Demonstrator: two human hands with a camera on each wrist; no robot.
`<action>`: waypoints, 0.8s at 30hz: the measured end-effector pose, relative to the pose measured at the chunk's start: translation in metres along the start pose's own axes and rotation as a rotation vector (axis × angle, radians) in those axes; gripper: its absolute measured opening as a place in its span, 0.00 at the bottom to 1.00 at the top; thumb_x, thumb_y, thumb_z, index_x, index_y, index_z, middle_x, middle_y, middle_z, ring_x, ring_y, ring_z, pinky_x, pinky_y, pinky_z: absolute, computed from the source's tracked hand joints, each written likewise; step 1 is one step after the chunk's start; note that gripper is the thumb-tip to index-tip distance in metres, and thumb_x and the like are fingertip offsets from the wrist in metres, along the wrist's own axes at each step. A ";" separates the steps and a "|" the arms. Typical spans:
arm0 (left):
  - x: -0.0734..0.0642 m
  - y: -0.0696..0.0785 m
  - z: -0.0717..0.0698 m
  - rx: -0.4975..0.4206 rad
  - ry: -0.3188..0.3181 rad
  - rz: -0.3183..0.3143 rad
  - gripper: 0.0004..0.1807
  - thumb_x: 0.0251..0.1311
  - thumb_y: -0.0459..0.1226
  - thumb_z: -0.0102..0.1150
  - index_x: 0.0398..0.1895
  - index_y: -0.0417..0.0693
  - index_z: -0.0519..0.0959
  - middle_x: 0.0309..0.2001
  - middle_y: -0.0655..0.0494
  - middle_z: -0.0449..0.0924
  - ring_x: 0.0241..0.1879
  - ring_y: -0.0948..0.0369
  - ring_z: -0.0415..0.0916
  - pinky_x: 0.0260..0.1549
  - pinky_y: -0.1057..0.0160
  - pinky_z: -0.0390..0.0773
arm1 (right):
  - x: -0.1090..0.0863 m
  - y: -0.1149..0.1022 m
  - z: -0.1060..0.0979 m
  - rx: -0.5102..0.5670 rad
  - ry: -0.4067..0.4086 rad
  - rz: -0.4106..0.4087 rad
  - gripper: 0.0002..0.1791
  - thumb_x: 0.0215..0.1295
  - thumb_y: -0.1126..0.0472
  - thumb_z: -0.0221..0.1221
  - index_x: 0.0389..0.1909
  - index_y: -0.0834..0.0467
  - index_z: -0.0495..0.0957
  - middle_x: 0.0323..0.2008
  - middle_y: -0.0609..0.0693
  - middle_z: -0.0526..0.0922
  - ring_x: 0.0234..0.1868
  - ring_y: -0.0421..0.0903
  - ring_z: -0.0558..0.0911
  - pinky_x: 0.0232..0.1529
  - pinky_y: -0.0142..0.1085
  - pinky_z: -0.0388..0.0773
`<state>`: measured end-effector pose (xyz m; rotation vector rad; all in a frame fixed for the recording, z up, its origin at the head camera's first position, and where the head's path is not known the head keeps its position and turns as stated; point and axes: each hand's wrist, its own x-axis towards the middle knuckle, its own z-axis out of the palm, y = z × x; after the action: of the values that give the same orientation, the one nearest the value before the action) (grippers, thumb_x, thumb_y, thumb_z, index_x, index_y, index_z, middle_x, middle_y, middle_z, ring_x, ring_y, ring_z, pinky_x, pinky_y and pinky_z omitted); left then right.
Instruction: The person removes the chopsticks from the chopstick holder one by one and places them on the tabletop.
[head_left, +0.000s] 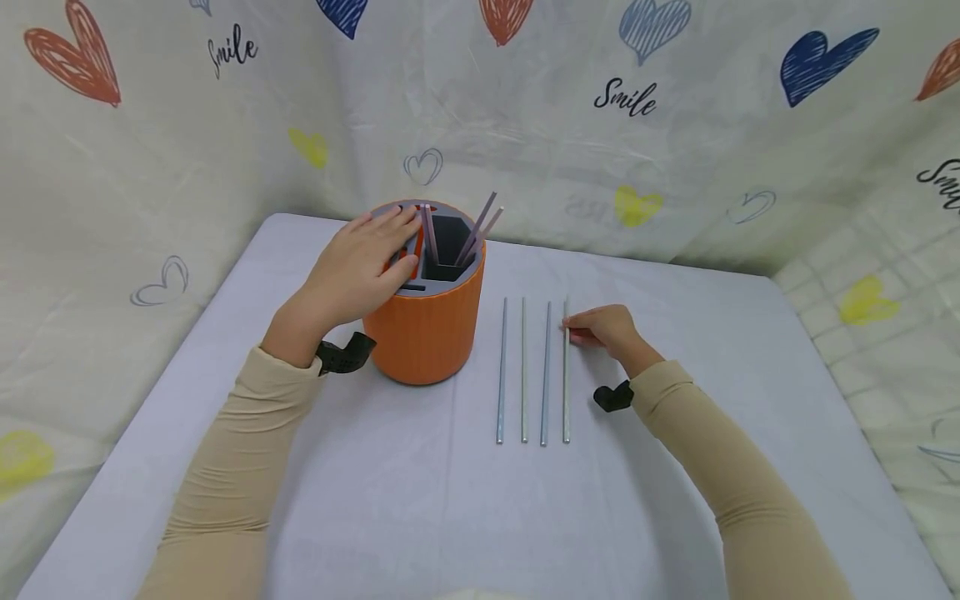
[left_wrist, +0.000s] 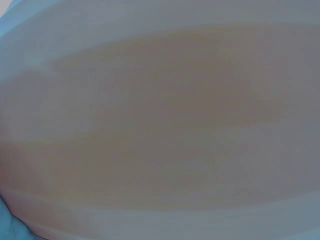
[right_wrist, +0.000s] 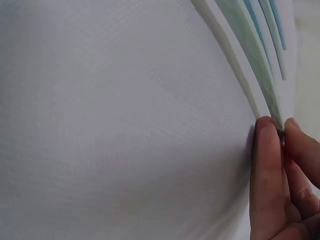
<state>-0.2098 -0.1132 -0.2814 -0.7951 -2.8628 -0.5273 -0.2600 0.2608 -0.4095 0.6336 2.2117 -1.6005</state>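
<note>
Pinch of right hand [head_left: 606, 328] on slender, straight, greenish rod [head_left: 566, 383]

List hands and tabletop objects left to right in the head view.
Left hand, orange container, first bluish rod, first greenish rod, second bluish rod, second greenish rod, right hand.

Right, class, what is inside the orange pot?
Purplish sticks stand in the dark compartment of the orange pot. How deep they reach can't be told, nor what lies covered under the left hand.
</note>
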 end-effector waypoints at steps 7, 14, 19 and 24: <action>-0.001 0.000 -0.001 -0.002 -0.001 -0.002 0.29 0.68 0.47 0.35 0.70 0.44 0.58 0.71 0.50 0.52 0.73 0.55 0.44 0.72 0.55 0.42 | -0.002 -0.004 -0.001 -0.160 0.058 -0.049 0.19 0.53 0.62 0.66 0.44 0.69 0.78 0.16 0.44 0.83 0.20 0.38 0.83 0.32 0.33 0.83; -0.001 0.001 0.001 -0.005 -0.007 0.003 0.29 0.68 0.48 0.34 0.70 0.45 0.57 0.72 0.51 0.51 0.73 0.55 0.43 0.72 0.55 0.42 | -0.025 -0.020 -0.001 -0.014 0.130 -0.306 0.18 0.55 0.61 0.64 0.45 0.69 0.80 0.29 0.48 0.86 0.29 0.38 0.85 0.35 0.29 0.82; -0.002 0.002 0.000 -0.003 -0.015 -0.006 0.29 0.69 0.47 0.34 0.70 0.44 0.57 0.72 0.50 0.51 0.73 0.55 0.43 0.72 0.54 0.42 | -0.051 -0.043 0.008 0.094 0.093 -0.429 0.19 0.53 0.59 0.66 0.44 0.66 0.81 0.30 0.47 0.86 0.33 0.40 0.86 0.40 0.30 0.82; -0.002 0.003 -0.001 -0.004 -0.018 -0.015 0.29 0.69 0.47 0.34 0.70 0.44 0.57 0.72 0.50 0.51 0.73 0.55 0.43 0.72 0.54 0.42 | -0.076 -0.064 0.020 0.144 0.030 -0.532 0.19 0.51 0.59 0.68 0.43 0.65 0.82 0.30 0.45 0.86 0.35 0.41 0.86 0.42 0.30 0.81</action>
<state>-0.2065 -0.1124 -0.2803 -0.7831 -2.8870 -0.5313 -0.2297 0.2127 -0.3258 0.0975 2.4373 -2.0207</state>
